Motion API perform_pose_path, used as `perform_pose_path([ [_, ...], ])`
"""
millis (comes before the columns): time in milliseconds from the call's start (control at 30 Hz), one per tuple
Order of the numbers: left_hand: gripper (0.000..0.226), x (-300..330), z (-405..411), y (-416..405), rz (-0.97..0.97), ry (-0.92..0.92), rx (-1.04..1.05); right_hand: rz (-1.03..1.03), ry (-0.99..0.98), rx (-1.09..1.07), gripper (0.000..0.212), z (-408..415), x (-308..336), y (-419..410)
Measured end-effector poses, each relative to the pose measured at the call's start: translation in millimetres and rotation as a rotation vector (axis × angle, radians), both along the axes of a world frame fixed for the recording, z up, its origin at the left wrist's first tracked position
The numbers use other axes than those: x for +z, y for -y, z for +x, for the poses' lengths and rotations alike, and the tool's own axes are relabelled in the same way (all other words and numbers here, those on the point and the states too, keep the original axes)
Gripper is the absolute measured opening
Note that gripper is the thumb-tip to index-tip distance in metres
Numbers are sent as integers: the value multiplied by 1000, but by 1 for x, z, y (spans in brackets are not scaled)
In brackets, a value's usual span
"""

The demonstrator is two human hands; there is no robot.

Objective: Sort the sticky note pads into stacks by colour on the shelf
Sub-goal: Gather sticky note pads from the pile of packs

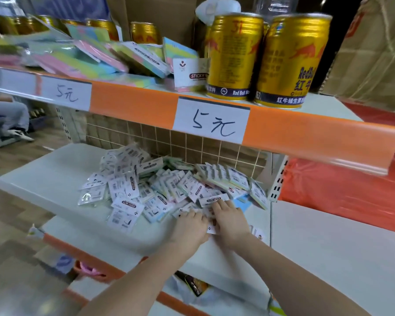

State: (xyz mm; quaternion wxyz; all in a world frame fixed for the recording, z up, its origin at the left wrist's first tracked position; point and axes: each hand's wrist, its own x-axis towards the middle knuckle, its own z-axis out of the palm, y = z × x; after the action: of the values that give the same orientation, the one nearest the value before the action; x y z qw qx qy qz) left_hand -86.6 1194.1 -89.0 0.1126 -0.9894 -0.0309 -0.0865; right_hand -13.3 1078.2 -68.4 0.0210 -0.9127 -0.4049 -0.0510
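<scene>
Above pad pile [169,188], price-tagged shelf [132,103], gold cans [235,55]

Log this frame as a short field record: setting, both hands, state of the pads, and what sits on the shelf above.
setting: shop shelving, white middle shelf
left hand: resting on pads at the pile's front edge, grip unclear
right hand: beside the left, on the same pads, grip unclear
sticky note pads: loose mixed heap, mostly label side up, no colour stacks visible
upper shelf: larger pastel pads, gold cans, two handwritten price tags
</scene>
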Motion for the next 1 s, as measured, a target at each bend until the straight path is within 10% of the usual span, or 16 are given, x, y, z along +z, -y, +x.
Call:
perform_pose_path([
  [400,32,26,-26,-5,-293,403,-189,786,-418,-392,6,-12,29,54],
  [600,19,52,-11,82,-1044,245,-145,1386,-718,-703,28,-16,34,142],
  [733,28,51,6,156,-1411,180,-194,1421,-719,-777,48,-26,22,217],
  [1000,31,20,33,258,-1475,-2,-132,1361,-572,-1031,31,-37,1,337],
])
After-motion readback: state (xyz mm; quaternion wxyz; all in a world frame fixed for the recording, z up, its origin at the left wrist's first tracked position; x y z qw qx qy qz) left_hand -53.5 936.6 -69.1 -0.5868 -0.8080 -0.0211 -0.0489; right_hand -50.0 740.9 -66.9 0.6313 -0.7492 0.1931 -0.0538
